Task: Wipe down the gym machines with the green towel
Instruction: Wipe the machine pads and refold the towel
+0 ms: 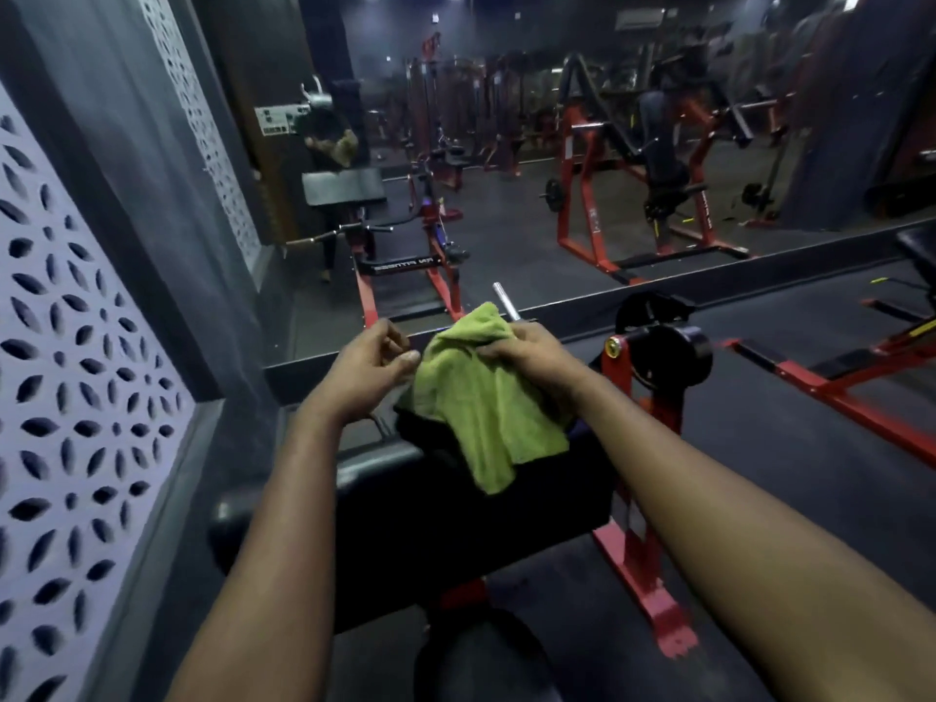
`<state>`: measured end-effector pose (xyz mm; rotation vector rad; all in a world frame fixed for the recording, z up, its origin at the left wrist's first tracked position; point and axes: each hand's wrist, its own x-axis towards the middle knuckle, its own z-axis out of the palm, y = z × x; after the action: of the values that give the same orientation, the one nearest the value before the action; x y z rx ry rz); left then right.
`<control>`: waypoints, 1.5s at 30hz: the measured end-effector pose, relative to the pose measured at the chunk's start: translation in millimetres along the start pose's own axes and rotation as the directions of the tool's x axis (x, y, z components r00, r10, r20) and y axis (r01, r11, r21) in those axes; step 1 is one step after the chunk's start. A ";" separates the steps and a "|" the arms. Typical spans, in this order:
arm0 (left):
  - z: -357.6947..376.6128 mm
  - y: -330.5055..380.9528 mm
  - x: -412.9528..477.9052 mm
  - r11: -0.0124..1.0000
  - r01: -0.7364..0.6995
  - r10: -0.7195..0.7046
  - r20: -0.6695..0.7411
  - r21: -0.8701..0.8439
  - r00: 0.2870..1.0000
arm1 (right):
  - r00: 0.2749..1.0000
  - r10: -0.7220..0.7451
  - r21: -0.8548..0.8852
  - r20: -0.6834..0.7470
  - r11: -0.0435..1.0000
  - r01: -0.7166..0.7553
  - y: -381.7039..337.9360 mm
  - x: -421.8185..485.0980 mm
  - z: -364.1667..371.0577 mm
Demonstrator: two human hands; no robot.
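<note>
1. The green towel (486,407) hangs over the black pad (456,529) of a red-framed machine (633,504), probably being regathered before wiping.
2. The right hand (527,354) holds the towel's top fold, fingers curled round the cloth.
3. The left hand (369,369) is at the towel's edge, fingers curled. I cannot tell whether it pinches the cloth.

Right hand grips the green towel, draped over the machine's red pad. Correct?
Not quite. Head view: the right hand grips the green towel, but the pad it drapes over is black; only the frame is red.
</note>
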<state>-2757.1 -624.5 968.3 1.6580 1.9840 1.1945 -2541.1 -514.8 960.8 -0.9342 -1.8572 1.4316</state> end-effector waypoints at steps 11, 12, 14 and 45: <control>190.7 -22.1 12.5 0.757 0.405 -0.299 -0.278 0.513 0.913 | 0.917 0.075 -0.293 -0.393 0.935 -0.201 59.6 20.1 -170.6; 201.7 -23.2 14.6 0.706 0.434 -0.288 -0.332 0.560 0.898 | 0.939 0.098 -0.252 -0.331 0.949 -0.188 75.4 23.3 -164.5; 206.9 -20.7 12.5 0.662 0.477 -0.265 -0.414 0.578 0.871 | 0.975 0.161 -0.273 -0.153 0.941 -0.198 107.3 21.7 -140.1; 224.8 -1.9 26.9 0.619 0.664 -0.300 -0.655 0.419 0.694 | 0.857 0.503 0.205 0.113 0.832 -0.515 247.7 187.5 -112.6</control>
<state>-2613.6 -509.1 836.6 0.8147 3.2134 0.8342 -2515.3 -257.9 754.6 -1.3489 -1.4883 1.9558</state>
